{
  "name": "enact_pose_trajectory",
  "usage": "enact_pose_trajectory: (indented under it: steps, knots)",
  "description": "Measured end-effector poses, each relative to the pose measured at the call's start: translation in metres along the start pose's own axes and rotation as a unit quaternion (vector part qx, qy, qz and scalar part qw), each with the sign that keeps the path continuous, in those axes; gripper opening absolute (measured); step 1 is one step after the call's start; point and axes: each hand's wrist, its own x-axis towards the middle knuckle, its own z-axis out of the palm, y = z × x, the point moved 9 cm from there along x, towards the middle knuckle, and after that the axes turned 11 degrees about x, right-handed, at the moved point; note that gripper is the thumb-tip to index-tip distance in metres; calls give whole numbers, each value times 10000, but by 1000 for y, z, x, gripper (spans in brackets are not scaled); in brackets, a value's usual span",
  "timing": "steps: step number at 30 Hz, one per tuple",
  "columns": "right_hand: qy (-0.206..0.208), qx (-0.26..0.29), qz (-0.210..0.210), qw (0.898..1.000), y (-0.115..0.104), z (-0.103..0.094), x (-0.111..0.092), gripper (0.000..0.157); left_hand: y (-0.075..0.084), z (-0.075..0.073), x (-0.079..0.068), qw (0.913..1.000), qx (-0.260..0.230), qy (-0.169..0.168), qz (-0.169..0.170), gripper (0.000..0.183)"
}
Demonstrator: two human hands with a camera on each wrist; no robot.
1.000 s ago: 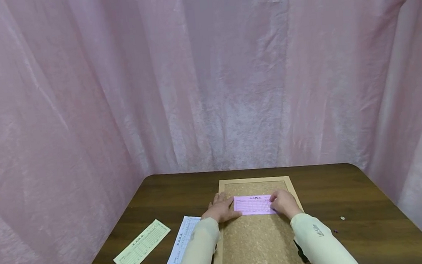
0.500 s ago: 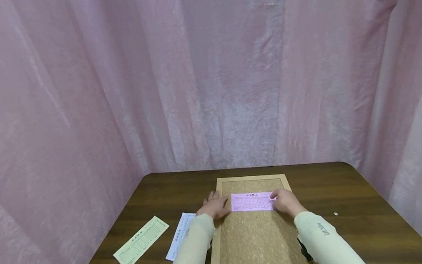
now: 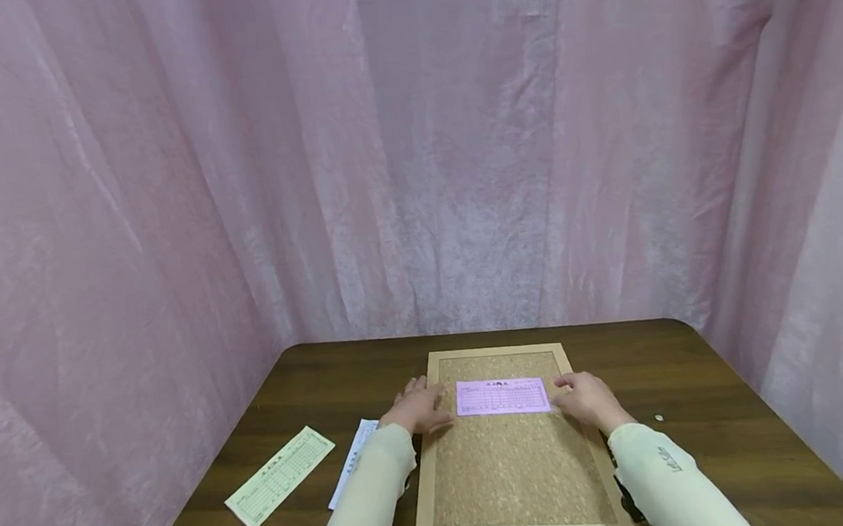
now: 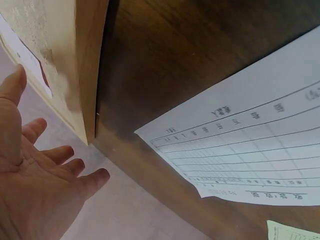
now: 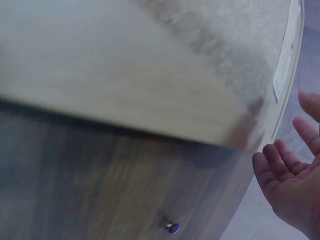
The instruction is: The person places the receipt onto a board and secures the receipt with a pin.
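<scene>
A pink printed form (image 3: 503, 396) lies flat across the upper part of a wood-framed cork board (image 3: 515, 472). Just left of the form, over the frame's left side, is my left hand (image 3: 417, 407); its fingers are spread and hold nothing. My right hand (image 3: 592, 400) is off the form's right end, above the right side of the frame, with loosely bent fingers and nothing in them. Both wrist views show the palms bare, the left hand (image 4: 45, 175) and the right hand (image 5: 295, 180) alike.
Left of the board lie a white printed form (image 4: 240, 145), partly under my left sleeve in the head view, and a pale green form (image 3: 281, 478). A small whitish round piece (image 3: 658, 418) and a purple pushpin (image 5: 172, 228) are on the dark wooden table (image 3: 711, 472). Pink curtains surround it.
My right hand has let go of the pink form's right end and moved right. My left hand has drawn away leftward. The form stays on the cork while the head view shifts slightly.
</scene>
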Motion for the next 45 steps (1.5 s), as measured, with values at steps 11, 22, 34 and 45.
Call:
enact_pose_trajectory:
  steps: [11, 22, 34, 45]
  knots:
    - [-323, -24, -47, 9995, 15, 1, -18, 61, -1, 5, -10, 9992, -306, 7, 242, 75]
    - [-403, 81, 162, 9990, 27, 5, -35, 82, -12, -3, -28, 9982, -524, 113, 251, 77]
    - [-609, 55, 377, 9974, 36, 13, -42, 93, -51, -23, -50, 9907, -1328, 284, 30, 80]
    - [-628, 95, 347, 9974, 35, 15, -43, 90, -94, -29, -73, 9867, -1476, 610, -294, 83]
